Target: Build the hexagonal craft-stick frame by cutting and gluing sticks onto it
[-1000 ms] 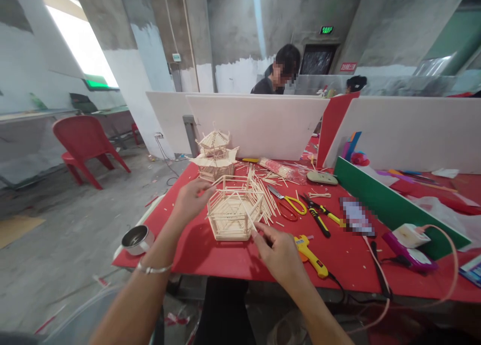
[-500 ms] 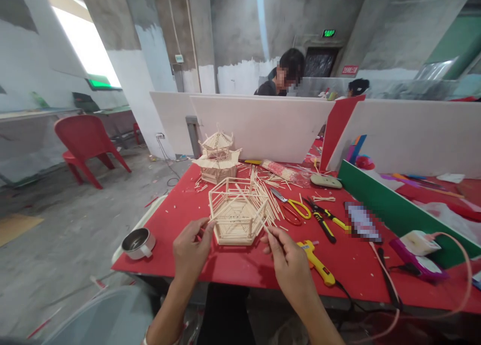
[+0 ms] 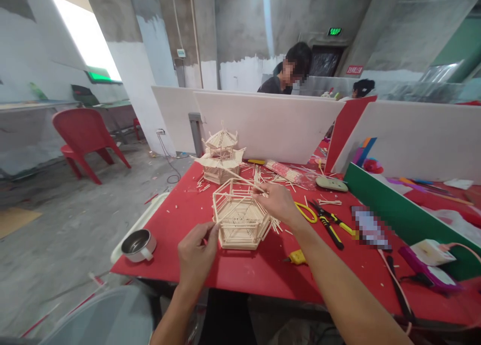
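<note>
A hexagonal frame of thin wooden sticks stands on the red tabletop, with a web of sticks as its floor. My left hand is closed, thumb and fingers pinching the frame's front left corner. Over the frame's right back side, my right hand grips one end of a wooden stick that slants up and left across the back. Whether this stick touches the frame I cannot tell. Behind stands a pagoda model of the same sticks.
Loose sticks and a bag of sticks lie behind. To the right are pliers, a partly hidden yellow glue gun and a phone. A metal cup stands front left. A person is beyond the white partition.
My right hand has moved up and left, from the frame's front right corner to its back right side, with the stick. My left hand stays at the left corner.
</note>
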Motion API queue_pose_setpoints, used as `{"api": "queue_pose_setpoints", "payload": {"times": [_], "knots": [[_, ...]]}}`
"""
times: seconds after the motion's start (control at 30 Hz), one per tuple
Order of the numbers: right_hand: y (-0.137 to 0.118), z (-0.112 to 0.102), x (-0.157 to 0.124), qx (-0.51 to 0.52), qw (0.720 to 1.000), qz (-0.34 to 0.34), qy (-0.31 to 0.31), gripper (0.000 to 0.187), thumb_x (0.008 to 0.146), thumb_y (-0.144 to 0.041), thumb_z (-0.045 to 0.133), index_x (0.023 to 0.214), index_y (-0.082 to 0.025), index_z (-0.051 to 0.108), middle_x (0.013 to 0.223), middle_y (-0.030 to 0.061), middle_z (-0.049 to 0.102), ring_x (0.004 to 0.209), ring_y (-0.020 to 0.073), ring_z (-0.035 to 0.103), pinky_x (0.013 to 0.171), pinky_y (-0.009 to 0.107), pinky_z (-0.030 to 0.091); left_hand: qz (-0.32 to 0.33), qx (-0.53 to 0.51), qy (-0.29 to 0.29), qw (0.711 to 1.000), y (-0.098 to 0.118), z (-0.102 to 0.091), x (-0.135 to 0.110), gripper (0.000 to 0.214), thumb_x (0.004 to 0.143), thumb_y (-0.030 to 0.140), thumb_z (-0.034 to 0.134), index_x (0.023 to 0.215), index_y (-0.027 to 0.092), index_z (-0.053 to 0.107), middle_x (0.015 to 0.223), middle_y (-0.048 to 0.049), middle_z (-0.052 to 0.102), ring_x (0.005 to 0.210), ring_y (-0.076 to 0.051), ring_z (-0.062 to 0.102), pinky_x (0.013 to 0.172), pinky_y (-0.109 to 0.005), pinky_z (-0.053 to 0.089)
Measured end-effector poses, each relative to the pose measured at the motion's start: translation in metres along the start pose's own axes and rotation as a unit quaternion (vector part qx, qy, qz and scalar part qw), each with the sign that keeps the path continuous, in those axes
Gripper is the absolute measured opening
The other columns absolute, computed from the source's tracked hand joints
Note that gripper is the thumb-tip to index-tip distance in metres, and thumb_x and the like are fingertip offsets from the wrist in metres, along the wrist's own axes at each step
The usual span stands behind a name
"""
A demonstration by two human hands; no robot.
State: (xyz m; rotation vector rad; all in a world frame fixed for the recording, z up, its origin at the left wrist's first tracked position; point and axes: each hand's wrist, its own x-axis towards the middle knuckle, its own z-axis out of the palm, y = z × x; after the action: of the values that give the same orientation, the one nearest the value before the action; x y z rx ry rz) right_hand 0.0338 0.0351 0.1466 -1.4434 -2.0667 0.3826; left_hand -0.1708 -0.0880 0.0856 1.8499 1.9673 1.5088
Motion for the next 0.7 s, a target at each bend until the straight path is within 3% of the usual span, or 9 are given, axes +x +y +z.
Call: {"api": "queue_pose_setpoints", "payload": {"times": [0.17,0.43,0.7], "knots": [[-0.001,0.012,0.005,-0.048,0.998,-0.003,-0.027,0.020,0.083,-0.034,0.064,0.098,-0.029,0.075,0.095,0.0004,0.077,0.090,0.0198,0.068,0.073,0.026,0.042,0.023,-0.009,0.027,0.999,-0.003,0.002,-0.001,0.019,0.089,0.032,0.059,0.082,0.019,0.071,0.072,-0.0001,0.070,0.055,-0.010,0.055,0.059,-0.022,0.045],[-0.002,0.016,0.007,-0.080,0.996,0.003,-0.031,0.018,0.085,-0.039,0.062,0.091,-0.029,0.076,0.089,0.0001,0.077,0.083,0.0180,0.067,0.066,0.025,0.038,0.022,-0.016,0.028,0.999,-0.004,0.004,-0.001,0.017,0.088,0.029,0.062,0.082,0.018,0.074,0.069,0.0008,0.070,0.056,-0.009,0.056,0.059,-0.021,0.044],[-0.004,0.015,0.006,-0.032,0.999,0.018,-0.039,0.017,0.084,-0.040,0.063,0.090,-0.030,0.075,0.090,-0.0023,0.077,0.083,0.0167,0.068,0.066,0.024,0.038,0.036,-0.002,0.015,0.999,0.000,-0.002,0.004,0.017,0.087,0.029,0.063,0.079,0.018,0.074,0.068,0.0015,0.070,0.053,-0.009,0.056,0.057,-0.020,0.043]]}}
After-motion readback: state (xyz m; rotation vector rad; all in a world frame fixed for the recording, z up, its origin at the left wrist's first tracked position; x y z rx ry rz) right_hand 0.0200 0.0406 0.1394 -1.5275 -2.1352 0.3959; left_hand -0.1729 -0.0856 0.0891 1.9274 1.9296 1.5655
